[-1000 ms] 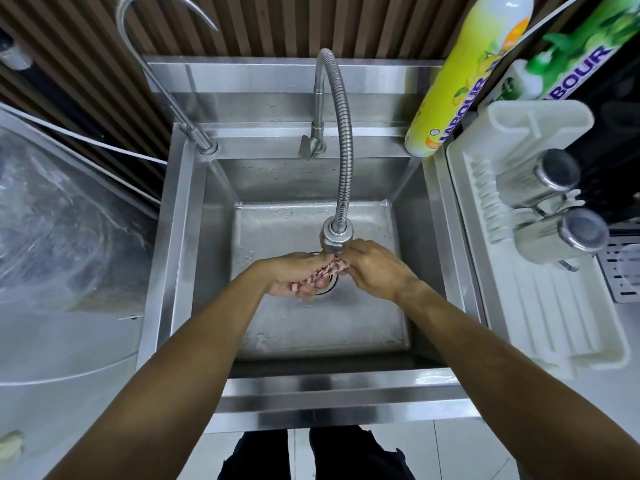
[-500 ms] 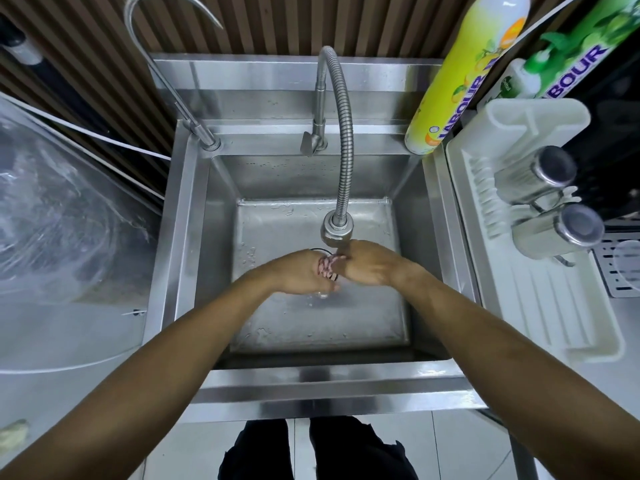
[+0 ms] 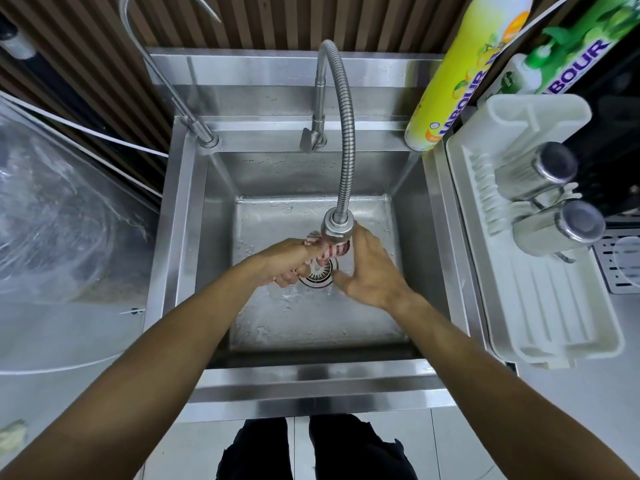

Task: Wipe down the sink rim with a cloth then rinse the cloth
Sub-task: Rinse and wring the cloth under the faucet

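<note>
Cloth [image 3: 330,250], red-and-white striped (mostly hidden), bunched directly under the faucet head [image 3: 337,230] between both hands. Left hand [image 3: 287,261] clenched around one end; right hand [image 3: 370,268], fingers relaxed, touching the other. Drain [image 3: 320,273] partly covered below them, in the sink [image 3: 415,209].
</note>
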